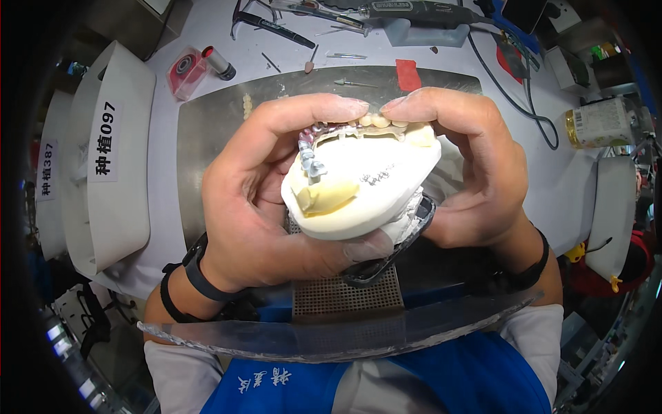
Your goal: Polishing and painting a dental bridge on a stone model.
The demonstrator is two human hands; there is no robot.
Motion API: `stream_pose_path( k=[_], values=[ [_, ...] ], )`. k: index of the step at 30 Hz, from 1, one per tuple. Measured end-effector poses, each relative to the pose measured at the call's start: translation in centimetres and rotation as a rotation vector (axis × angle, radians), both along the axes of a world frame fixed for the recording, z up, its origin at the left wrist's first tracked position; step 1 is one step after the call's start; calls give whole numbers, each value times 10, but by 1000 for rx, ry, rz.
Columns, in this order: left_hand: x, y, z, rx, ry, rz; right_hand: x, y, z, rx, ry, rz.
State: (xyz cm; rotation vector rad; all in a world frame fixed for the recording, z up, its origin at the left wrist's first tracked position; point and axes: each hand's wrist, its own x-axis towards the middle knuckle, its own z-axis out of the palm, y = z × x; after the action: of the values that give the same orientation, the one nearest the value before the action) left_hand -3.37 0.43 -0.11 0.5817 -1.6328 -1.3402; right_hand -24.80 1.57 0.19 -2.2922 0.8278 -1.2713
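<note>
White table [163, 148], bright light from above. A grey metal plate [196, 131] lies on it, well behind your hands at its far edge. Far side: a dark rotary handpiece [407, 10] in a blue-grey rest [427, 34], a black marker [284, 29], and a red-and-black cylinder [219, 63] just beside a clear red box [186, 72]. A pointed bur [355, 83] and a red scrap [407, 74] lie on the far part of the plate; a short row of tooth-coloured crowns [247, 105] near its left. White bin [131, 214] stands left, jar [600, 124] right.

The dental cast [386, 179] is up in both your hands, over a perforated metal grille [345, 298], tilted so its broad pale face shows. Along its far rim: a tooth-coloured bridge [378, 121], then silvery metal abutments [312, 162] down the left. A yellow patch [329, 198] sits lower left; a black frame [379, 272] shows underneath.

Your left hand [238, 200] clasps the cast between index finger, curved over the far rim, and thumb, laid along the near edge. Your right hand [486, 172] grips the other side, index fingertip against the bridge. The two index tips nearly meet; your remaining fingers are mostly hidden, cannot tell how they sit.
</note>
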Motion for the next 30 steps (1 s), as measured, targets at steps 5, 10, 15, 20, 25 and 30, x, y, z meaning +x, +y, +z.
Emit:
stream_pose_path(
  k=[5,10,15,20,25,30],
  values=[
    [2,0,2,93,-87,-21,1,4,0,23,-25,-15],
    [-2,7,13,248,-87,16,-3,7,5,54,20,6],
    [1,5,15,259,-128,9,4,8,3,15,-32,-20],
    [4,5,10,222,-35,-62,4,7,5,10,-67,8],
    [4,-2,0,483,111,-222,0,3,8,186,-103,42],
    [-10,-3,5,590,248,-81,-5,-4,1,52,-89,7]
  ],
)
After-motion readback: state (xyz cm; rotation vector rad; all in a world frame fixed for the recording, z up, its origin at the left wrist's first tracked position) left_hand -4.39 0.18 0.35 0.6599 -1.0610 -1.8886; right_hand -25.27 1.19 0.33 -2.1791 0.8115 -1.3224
